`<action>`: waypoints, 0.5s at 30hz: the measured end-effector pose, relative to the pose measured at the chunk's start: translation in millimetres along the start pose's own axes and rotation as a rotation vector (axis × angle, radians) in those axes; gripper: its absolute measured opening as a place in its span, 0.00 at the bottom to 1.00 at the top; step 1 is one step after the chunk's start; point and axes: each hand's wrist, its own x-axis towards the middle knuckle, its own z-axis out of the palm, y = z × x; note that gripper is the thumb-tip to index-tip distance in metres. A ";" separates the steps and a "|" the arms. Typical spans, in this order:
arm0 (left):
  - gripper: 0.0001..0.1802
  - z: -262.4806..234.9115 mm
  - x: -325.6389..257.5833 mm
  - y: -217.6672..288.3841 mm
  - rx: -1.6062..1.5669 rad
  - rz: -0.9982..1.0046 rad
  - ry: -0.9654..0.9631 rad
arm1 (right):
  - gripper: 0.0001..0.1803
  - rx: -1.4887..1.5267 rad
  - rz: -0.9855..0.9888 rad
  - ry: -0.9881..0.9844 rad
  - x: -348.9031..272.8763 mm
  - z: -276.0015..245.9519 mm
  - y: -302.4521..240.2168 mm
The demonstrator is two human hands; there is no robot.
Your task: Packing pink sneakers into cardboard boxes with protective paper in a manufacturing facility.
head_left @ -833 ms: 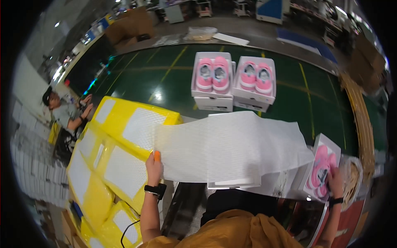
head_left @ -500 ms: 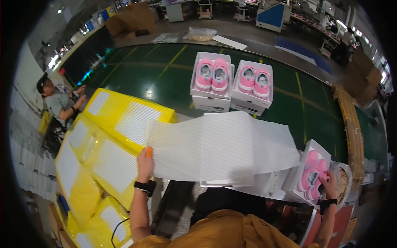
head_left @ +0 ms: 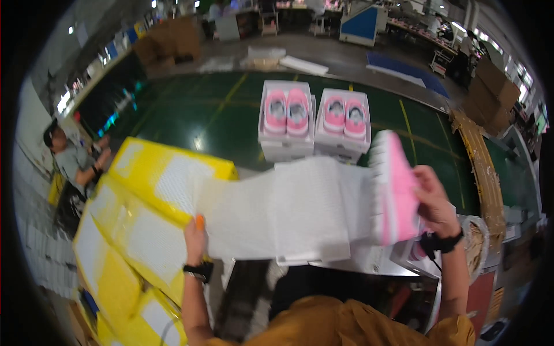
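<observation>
Two open white shoe boxes sit side by side on the dark green floor beyond the work surface: the left box (head_left: 287,118) and the right box (head_left: 344,122), each with a pair of pink shoes lying soles down, toes away from the person. A stack of yellow-edged flat cartons (head_left: 138,219) with white mesh-like panels spreads along the left, its near corner just under the left wrist. Farther left, another person in a cap (head_left: 69,158) sits low by the wall. A brown cardboard strip (head_left: 479,167) runs along the right edge of the floor, and cardboard boxes stand in the far background.

The white tissue paper (head_left: 283,210) is a wide, faintly ribbed sheet stretched across the middle of the view, overhanging the edge of the surface and hiding what lies beneath it. The pink shoe (head_left: 395,190) has a white ridged sole turned toward the left; it is held up on edge at the right end of the paper, partly over it.

The left hand (head_left: 195,236) pinches the paper's left edge, fingers closed on it, an orange-tipped finger on top. The right hand (head_left: 433,202) grips the shoe from the right, fingers wrapped around its upper
</observation>
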 end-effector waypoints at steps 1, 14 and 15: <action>0.23 -0.6 1.4 -6.6 0.082 0.089 0.003 | 0.18 0.065 0.040 -0.099 21.3 19.6 11.2; 0.29 32.3 -41.6 40.8 -0.621 0.177 -0.342 | 0.20 -0.039 0.784 -0.230 69.6 129.1 161.0; 0.29 36.6 -39.3 35.6 -0.632 0.169 -0.334 | 0.20 -0.006 0.795 -0.224 72.6 131.3 156.9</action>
